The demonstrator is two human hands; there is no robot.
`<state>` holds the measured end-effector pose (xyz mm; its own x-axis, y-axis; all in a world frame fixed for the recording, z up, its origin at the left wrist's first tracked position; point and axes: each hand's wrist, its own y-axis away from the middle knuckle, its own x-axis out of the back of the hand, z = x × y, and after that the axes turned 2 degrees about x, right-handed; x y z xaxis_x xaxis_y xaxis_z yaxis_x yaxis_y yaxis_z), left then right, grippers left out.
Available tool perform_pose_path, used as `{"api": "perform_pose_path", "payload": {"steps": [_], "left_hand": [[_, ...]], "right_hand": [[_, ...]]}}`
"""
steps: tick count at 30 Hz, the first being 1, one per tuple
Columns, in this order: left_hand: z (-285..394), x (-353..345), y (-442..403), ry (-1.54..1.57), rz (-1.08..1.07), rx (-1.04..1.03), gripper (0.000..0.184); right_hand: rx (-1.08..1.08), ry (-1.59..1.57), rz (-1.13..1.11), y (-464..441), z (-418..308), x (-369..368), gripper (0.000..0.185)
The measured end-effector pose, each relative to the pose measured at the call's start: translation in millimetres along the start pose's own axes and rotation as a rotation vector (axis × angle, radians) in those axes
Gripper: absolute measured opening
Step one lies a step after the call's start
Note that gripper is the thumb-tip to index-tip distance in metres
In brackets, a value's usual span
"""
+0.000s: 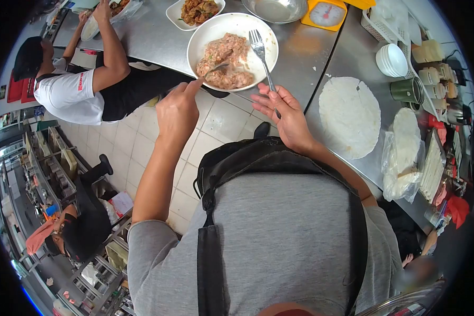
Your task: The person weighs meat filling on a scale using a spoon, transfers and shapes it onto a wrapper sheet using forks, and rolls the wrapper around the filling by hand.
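A white bowl point(271, 45) holds raw minced meat point(231, 50) flecked with green. My left hand point(178, 109) is closed around a metal utensil point(216, 68), its head sunk in the meat so I cannot tell its kind. At the bowl's right side, my right hand point(289, 116) holds a fork point(263, 58) loosely between thumb and fingers. The fork's tines point away from me over the bowl's inner wall, apart from the meat.
A flat white dough sheet point(350, 117) lies right, near a plastic bag point(400, 163). Behind stand a metal bowl point(276, 9), a yellow scale point(325, 13) and a dish of cooked food point(174, 13). A co-worker in white point(71, 95) works at left; another person point(89, 221) is lower left.
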<state>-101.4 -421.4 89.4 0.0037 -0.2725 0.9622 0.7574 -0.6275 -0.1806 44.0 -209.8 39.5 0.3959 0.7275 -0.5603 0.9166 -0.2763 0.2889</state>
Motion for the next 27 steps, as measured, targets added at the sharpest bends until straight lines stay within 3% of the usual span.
{"api": "perform_pose_path", "payload": {"steps": [4,8,11,15,19,22,25,27], "left_hand": [[10,-17,13,0.071,-0.101,0.007,0.037],[2,-3,3,0.066,0.08,-0.042,0.036],[0,-4,5,-0.043,-0.078,0.035,0.034],[26,-12,1,0.187,-0.169,0.116,0.024],[20,-31,-8,0.178,-0.098,0.207,0.021],[15,-49,-6,0.354,-0.165,0.158,0.022],[3,-61,-19,0.835,-0.419,0.294,0.028],[5,-48,-26,0.999,-0.485,0.387,0.026]], "right_hand": [[-0.004,-0.019,-0.018,-2,-2,2,0.03],[-0.01,-0.016,-0.021,-1,-4,1,0.031],[0.0,-0.021,-0.014,1,-4,3,0.031],[-0.005,-0.035,0.002,0,-6,0,0.032],[-0.007,-0.029,0.002,3,-6,2,0.032],[-0.004,-0.054,0.005,-1,-3,6,0.032],[0.001,-0.083,0.015,-1,-3,7,0.032],[0.013,-0.099,0.04,3,-9,8,0.031]]}}
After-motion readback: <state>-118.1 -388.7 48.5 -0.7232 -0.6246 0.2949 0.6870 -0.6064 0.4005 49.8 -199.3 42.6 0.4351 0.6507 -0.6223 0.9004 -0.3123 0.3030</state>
